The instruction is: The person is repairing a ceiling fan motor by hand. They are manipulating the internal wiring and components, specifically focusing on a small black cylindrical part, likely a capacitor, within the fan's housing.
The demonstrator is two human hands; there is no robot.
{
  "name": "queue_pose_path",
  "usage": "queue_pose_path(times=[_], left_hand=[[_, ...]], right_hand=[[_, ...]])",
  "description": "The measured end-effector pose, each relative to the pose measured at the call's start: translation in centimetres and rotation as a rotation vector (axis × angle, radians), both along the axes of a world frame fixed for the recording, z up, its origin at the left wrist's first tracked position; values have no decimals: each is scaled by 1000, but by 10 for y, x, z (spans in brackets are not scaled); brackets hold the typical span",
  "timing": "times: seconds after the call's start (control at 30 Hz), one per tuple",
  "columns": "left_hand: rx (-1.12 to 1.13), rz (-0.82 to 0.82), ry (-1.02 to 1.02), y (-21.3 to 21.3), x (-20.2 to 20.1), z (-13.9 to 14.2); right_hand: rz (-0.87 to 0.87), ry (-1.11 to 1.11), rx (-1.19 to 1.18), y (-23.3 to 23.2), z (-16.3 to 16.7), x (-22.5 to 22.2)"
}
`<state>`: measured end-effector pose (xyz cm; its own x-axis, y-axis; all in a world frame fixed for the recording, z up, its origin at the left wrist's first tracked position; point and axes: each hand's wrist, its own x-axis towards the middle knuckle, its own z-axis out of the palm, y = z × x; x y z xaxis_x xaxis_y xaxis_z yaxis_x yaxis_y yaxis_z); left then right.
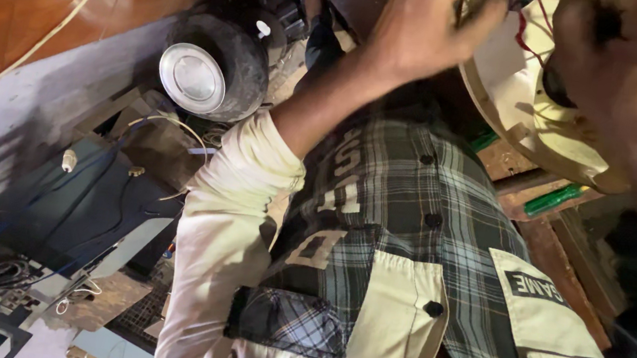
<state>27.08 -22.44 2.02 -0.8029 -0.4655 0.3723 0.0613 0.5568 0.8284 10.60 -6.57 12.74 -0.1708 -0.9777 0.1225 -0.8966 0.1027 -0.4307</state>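
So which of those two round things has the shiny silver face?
The dark round body at the left, lying untouched. The other, the cream disc, is pale, with the left hand gripping its rim.

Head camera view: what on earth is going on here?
The left hand, on a cream-sleeved arm, curls its fingers over the rim of a round cream housing with red wires showing inside. The right hand, close and blurred, lies against the same housing; its grip cannot be made out. Off to the side are a shiny metal disc on a dark round part and a dark box trailing cables.
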Motion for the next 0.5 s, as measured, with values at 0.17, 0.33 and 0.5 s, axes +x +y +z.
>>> queue_pose_path(times=[0.17, 0.33, 0.5], left_hand=[[-73, 92, -328, 25, 6, 20], [-107, 166, -349, 32, 5, 26], [-8, 168, -296, 34, 3, 30]], right_hand=[[48, 124, -45, 0, -1, -2], [67, 85, -70, -7, -1, -1], [54, 57, -87, -9, 1, 1]])
